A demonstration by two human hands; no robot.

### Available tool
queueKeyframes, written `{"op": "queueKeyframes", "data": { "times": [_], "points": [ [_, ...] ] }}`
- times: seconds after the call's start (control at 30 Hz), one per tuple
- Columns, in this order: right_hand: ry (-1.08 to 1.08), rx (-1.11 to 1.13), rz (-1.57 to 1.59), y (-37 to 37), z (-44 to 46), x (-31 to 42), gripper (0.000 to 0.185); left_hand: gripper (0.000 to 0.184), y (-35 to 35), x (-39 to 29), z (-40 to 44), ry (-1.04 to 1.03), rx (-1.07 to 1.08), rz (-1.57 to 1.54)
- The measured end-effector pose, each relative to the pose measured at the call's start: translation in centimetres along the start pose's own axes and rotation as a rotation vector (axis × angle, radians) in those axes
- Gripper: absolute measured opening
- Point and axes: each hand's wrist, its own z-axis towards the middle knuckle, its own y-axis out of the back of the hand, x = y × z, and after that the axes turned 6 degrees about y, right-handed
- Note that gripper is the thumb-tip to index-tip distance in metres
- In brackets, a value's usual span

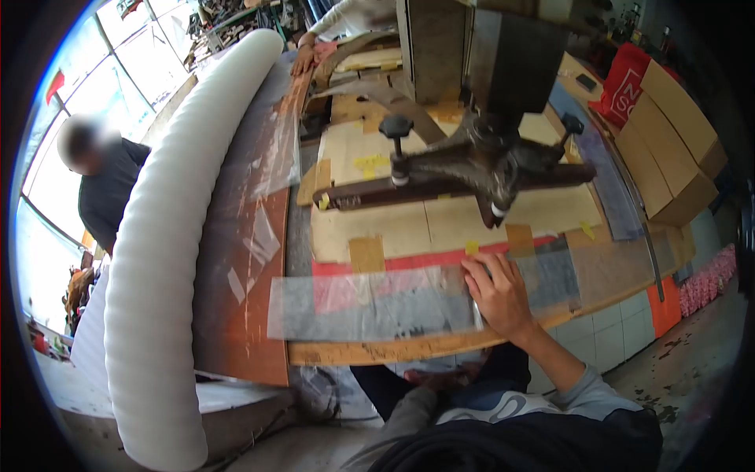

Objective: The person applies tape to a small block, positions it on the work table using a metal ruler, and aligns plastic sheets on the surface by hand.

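At the right end of a long clear plastic sheet (pixel 377 315), my right hand (pixel 501 299) has its fingers bent and closed on the sheet's edge. The sheet lies along the table's front edge, over red material (pixel 330 296) and a grey-blue strip. My left hand (pixel 444 380) is low, below the table edge near my lap. Shadow hides its fingers, so I cannot make out a grip. Beyond my right hand, a dark metal press arm (pixel 456 169) with black knobs is above pale boards (pixel 393 232) patched with brown and yellow tape.
A thick white foam roll (pixel 161 228) stretches along the left beside a brown board (pixel 236 315). At the back, another person's hand (pixel 303 60) touches that board. A second person (pixel 110 173) is at far left. Cardboard boxes (pixel 668 149) and a red bag (pixel 625 82) are at right.
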Motion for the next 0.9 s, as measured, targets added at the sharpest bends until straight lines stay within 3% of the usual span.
{"op": "queueKeyframes", "data": {
  "times": [0.4,0.67,0.9],
  "points": [
    [-0.061,0.1,0.021,0.6,1.1,0.0,0.027,0.031,5.1,4.3,8.0,0.065,-0.013,-0.074],
    [-0.039,0.149,0.027,0.8,1.4,-0.1,0.023,0.036,7.1,4.8,9.6,0.072,0.023,-0.1],
    [-0.045,0.114,0.042,0.9,1.5,-0.1,0.031,0.04,7.1,3.9,9.4,0.081,0.036,-0.088]
  ]
}}
